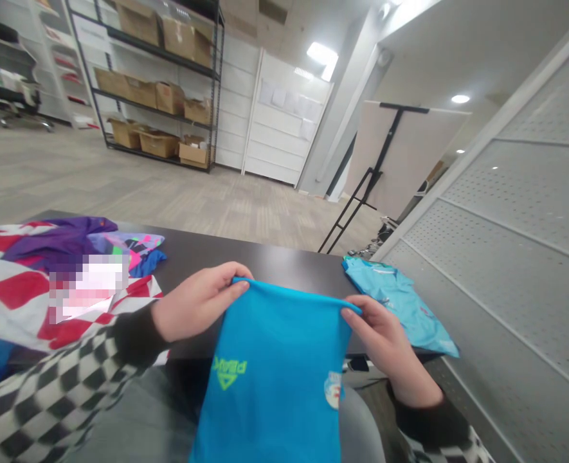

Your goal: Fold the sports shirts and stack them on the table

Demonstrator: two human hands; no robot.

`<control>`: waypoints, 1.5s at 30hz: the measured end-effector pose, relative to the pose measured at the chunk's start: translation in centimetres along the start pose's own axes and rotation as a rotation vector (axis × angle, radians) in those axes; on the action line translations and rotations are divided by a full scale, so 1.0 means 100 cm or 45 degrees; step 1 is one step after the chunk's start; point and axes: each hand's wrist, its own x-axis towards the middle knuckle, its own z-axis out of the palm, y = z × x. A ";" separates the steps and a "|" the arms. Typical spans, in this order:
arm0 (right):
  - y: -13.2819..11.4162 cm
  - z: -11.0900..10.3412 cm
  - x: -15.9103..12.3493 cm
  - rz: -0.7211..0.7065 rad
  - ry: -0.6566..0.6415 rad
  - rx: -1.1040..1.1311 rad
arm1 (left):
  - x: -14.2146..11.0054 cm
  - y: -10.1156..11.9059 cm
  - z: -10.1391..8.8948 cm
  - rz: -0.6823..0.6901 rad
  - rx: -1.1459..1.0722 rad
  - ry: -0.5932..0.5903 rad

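A bright blue garment (279, 373), perhaps a sports shirt, hangs stretched between my two hands over my lap, in front of the table edge. A yellow-green logo and a round white badge show on its front, the lettering upside down. My left hand (202, 299) pinches the top left corner between thumb and fingers. At the top right corner my right hand (378, 328) pinches the same edge. The lower part of the garment runs out of the picture.
A dark table (284, 257) spans the front. Red-and-white checked cloth (24, 289) and a purple garment (67, 241) lie heaped at left. Light-blue folded garments (395, 296) lie at right, beside a grey perforated panel (520, 225). Behind stands a shelf with cardboard boxes (159, 141).
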 end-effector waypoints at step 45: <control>0.089 0.018 0.062 0.441 -0.126 -1.280 | -0.055 0.012 0.176 0.322 0.267 0.032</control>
